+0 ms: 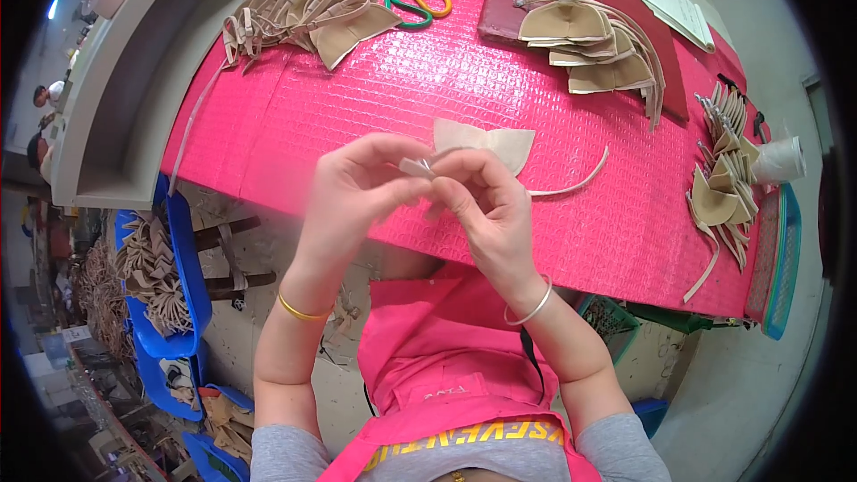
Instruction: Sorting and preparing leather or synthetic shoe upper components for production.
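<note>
Over the near edge of the pink table, my left hand (361, 183) and my right hand (486, 210) meet, fingers pinched together. Between the fingertips is a pale beige strap (412, 166) with a small shiny metal bit, too small to make out. A beige leather piece with two pointed corners (491, 141) lies just beyond my right hand, partly hidden by it. From beside that hand, a thin strap tail (576, 182) curves out to the right over the table. The fingers hide how strap and leather piece join.
Beige strapped pieces are heaped at the far left (303, 18), near scissors (418, 11). More are stacked on a dark red board (509, 0) and bunched at the right (719, 192) by a white roll (778, 161). Blue bins (192, 277) stand left, below the table.
</note>
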`<state>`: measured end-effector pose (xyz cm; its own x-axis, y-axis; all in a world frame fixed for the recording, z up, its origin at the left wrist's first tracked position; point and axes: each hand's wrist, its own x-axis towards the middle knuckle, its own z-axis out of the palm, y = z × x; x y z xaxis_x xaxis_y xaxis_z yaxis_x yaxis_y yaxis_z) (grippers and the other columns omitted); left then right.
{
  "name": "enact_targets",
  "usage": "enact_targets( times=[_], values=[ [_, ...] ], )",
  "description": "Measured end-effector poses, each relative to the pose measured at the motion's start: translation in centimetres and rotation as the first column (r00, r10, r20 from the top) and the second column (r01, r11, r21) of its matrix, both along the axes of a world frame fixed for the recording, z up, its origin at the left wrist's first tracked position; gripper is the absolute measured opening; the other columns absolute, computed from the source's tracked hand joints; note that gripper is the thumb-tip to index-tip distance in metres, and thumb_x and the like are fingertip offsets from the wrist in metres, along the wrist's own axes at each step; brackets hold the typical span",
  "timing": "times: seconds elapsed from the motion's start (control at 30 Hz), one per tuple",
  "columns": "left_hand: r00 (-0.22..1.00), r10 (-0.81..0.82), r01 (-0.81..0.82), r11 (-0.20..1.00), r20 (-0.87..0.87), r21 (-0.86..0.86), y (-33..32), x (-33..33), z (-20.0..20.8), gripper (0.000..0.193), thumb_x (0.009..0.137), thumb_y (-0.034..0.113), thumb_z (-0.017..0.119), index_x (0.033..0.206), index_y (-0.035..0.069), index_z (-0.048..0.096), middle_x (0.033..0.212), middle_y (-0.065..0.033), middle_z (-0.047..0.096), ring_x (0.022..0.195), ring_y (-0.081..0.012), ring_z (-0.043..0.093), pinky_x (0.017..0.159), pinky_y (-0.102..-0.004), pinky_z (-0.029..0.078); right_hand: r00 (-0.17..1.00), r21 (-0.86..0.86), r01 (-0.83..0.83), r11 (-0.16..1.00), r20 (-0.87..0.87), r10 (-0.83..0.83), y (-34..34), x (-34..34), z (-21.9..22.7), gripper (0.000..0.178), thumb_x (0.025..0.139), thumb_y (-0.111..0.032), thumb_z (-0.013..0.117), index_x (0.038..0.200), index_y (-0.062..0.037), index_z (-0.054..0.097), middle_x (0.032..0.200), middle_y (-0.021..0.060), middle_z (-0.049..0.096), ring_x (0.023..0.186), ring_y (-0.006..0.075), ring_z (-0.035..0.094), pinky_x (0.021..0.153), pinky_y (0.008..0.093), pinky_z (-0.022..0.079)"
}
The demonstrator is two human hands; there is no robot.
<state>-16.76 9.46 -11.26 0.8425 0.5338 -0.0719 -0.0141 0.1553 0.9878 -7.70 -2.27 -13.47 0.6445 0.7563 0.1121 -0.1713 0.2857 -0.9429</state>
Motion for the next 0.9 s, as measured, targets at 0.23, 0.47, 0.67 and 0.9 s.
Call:
enact_targets(
  times=[0.23,0.47,0.67,0.9],
  values=[
    [0.996,-0.051,0.062,0.985,-0.072,0.163,-1.0,0.2,1.3,0.026,0.073,-0.001,0.062,0.097,-0.002,0.056,0.08,-0.0066,0.061,0.067,-0.0092,0.058,0.056,-0.019,0.045,0.993,-0.078,-0.114,0.99,0.015,0.115,-1.1,0.7,-0.5,0.01,0.08,-0.003,0.055,0.088,0.0031,0.055,0.082,0.0075,0.06,0.075,0.0117,0.059,0.066,0.0231,0.047],
    [0.989,0.138,-0.106,0.925,-0.063,0.365,-4.7,-0.8,1.1,0.018,0.083,0.009,0.053,0.093,-0.004,0.06,0.07,-0.0056,0.061,0.062,-0.0103,0.057,0.056,-0.0229,0.045,0.974,-0.037,-0.052,0.998,0.22,0.059,-2.0,0.4,0.5,0.012,0.078,0.001,0.054,0.09,0.0033,0.055,0.091,0.0077,0.052,0.081,0.0146,0.053,0.072,0.0244,0.043],
    [0.991,0.12,-0.115,0.989,0.052,-0.095,-6.8,0.7,-0.7,0.019,0.085,0.008,0.051,0.099,-0.002,0.059,0.079,-0.0052,0.061,0.067,-0.0074,0.057,0.054,-0.0187,0.043,0.927,-0.152,0.124,0.981,0.369,-0.06,-3.0,1.7,3.2,0.017,0.072,0.003,0.06,0.086,-0.0059,0.061,0.084,0.0023,0.049,0.078,0.0114,0.05,0.061,0.0226,0.042],
    [0.973,0.046,0.086,0.838,0.226,-0.539,-5.8,0.5,-0.1,0.028,0.088,0.01,0.04,0.104,-0.01,0.052,0.097,-0.0181,0.059,0.089,-0.0234,0.059,0.076,-0.0311,0.048,0.133,0.262,0.034,0.965,0.955,-0.264,-4.3,3.4,0.6,0.023,0.057,-0.008,0.067,0.08,-0.009,0.061,0.08,0.001,0.056,0.073,0.0161,0.053,0.066,0.032,0.044]
  ],
)
